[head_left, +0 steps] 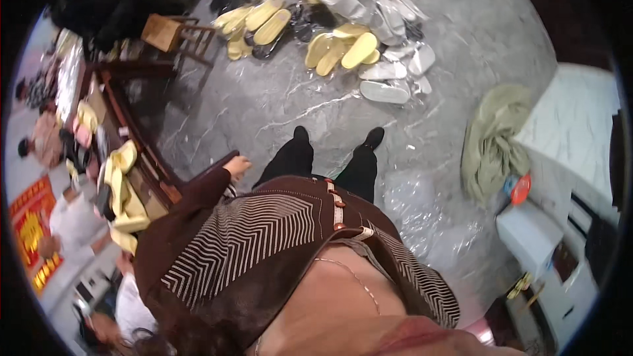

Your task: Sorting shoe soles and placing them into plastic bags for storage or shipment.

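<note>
My left hand (239, 167) hangs beside my left hip, its fingers loosely apart and no object visible in them. Just behind it juts a dark brown edge (217, 161); whether the hand touches that edge I cannot tell. My right hand is out of view. Beyond my feet, on the grey floor, lies a heap of slippers in clear plastic bags. Yellow slippers (360, 50) and pale grey slippers (385, 91) form its nearest part, away from my hand.
A long workbench (142, 188) on the left bears yellow slipper pieces (122, 188), with people seated behind it. A wooden chair (161, 31) stands at its far end. Clear plastic (422, 214) and a green-grey sack (494, 145) lie on the right, near a white cabinet (529, 234).
</note>
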`<state>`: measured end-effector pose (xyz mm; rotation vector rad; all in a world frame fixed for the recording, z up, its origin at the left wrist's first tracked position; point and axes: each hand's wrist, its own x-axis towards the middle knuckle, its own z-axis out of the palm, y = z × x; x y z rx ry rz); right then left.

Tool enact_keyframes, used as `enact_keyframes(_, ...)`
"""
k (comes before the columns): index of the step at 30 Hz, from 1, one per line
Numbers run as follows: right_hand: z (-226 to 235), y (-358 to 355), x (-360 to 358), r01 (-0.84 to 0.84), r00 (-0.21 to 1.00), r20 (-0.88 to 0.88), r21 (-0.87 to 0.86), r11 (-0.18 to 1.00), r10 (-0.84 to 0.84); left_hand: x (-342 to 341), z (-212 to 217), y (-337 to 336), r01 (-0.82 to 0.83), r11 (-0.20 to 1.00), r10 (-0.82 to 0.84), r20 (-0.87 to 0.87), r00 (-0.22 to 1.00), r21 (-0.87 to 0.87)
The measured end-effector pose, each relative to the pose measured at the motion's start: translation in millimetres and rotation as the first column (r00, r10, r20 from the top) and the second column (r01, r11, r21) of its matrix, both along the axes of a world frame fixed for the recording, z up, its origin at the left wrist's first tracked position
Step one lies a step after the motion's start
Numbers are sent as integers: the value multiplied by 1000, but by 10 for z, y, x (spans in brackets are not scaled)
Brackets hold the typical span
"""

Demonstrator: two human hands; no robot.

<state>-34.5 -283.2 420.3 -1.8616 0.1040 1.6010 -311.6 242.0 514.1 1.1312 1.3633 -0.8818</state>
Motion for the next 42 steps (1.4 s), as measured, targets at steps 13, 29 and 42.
enact_keyframes(13, -100, 2973, 3344, -230, 967, 27, -330, 915, 253, -350, 393, 737, -612, 778, 621, -28, 783, 143)
enact_keyframes(29, -2276, 10352, 4751, -770, -259, 871, -447, 455, 417, 492, -3647, 6589, -433, 608, 119, 462, 879, 666)
enact_keyframes(42, -3679, 10655, 4217, -860, 77, 630, -350, 371, 773, 416, -4931, 6707, -827, 507, 567, 816, 108, -243)
